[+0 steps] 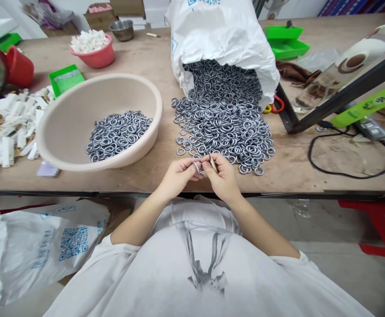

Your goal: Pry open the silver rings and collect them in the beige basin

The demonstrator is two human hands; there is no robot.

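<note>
A grey ring is at the centre of the frame, pinched by the left hand. Just beside, the right hand grips a small tool. Above them, a ring pile reaches out of a white sack; at left, a beige basin holds more rings.

two hands, one beige basin, one metal bowl, uncountable rings
</note>
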